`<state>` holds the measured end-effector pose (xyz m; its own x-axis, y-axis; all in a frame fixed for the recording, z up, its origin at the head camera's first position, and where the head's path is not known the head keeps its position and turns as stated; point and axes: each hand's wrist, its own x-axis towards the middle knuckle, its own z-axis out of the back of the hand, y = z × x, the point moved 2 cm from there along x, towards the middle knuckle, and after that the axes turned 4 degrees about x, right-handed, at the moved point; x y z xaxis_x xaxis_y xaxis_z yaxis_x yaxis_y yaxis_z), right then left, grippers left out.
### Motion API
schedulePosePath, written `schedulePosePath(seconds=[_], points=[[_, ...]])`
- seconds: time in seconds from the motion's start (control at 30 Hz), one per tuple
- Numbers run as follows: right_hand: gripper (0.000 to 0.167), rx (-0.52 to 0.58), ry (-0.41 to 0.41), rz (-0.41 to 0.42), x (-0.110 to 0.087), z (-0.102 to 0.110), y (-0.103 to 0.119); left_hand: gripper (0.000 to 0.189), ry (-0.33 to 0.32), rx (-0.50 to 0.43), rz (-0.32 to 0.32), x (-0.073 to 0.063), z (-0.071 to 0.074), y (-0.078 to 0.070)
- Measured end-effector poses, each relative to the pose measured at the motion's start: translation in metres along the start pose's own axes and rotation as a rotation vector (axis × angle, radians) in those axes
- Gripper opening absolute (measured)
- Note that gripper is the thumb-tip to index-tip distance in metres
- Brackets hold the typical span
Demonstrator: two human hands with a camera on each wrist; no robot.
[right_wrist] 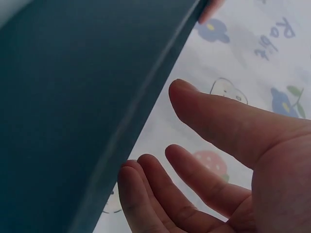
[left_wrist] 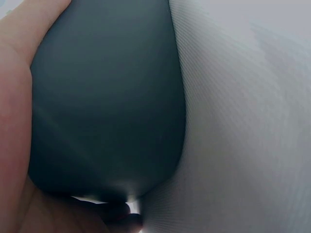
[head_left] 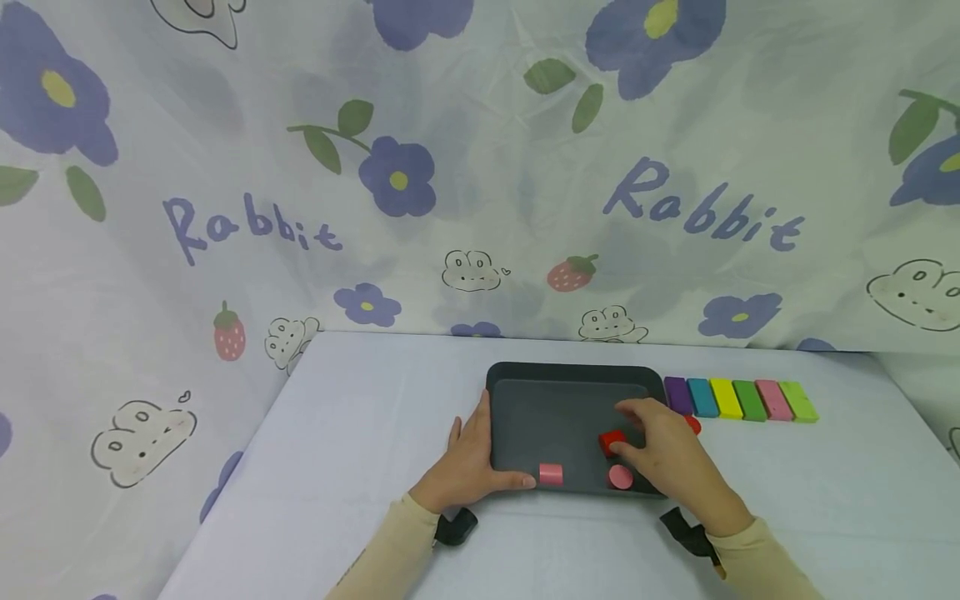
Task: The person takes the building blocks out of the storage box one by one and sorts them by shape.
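Head view shows our left grip (head_left: 465, 471) braced round a corner of the tray (head_left: 555, 417), thumb along the front edge and fingers up the side. Right grip (head_left: 667, 454) isn't closed on anything, as far as we can tell: thumb and fingers are spread, and the right wrist view shows nothing between them. The red block (head_left: 608, 439) sits in the tray right at that grip's thumb tip; touching or not, can't say.

Honestly, we'd want the left corner pressed firmly so nothing slides, then fingertips lowered evenly on both sides of the block, pinching its flat faces. Watch the pink disc (head_left: 620, 477) just below the right thumb, easy to nudge. The pink cylinder (head_left: 551, 474), right of the left thumb's tip, might roll if we tip the tray.
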<state>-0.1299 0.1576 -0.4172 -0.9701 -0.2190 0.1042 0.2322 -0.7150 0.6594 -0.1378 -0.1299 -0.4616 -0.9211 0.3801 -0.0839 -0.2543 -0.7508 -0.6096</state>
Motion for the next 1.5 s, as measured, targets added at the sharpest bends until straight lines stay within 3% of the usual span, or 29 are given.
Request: schedulePosePath(seconds=[0.47, 1.5], points=[[0.051, 0.007, 0.007, -0.026, 0.001, -0.016, -0.001, 0.14, -0.002, -0.008, 0.001, -0.001, 0.001, -0.002], [0.048, -0.05, 0.024, -0.129, 0.003, -0.022, -0.007, 0.14, 0.002, -0.007, -0.001, 0.0, 0.002, -0.002]])
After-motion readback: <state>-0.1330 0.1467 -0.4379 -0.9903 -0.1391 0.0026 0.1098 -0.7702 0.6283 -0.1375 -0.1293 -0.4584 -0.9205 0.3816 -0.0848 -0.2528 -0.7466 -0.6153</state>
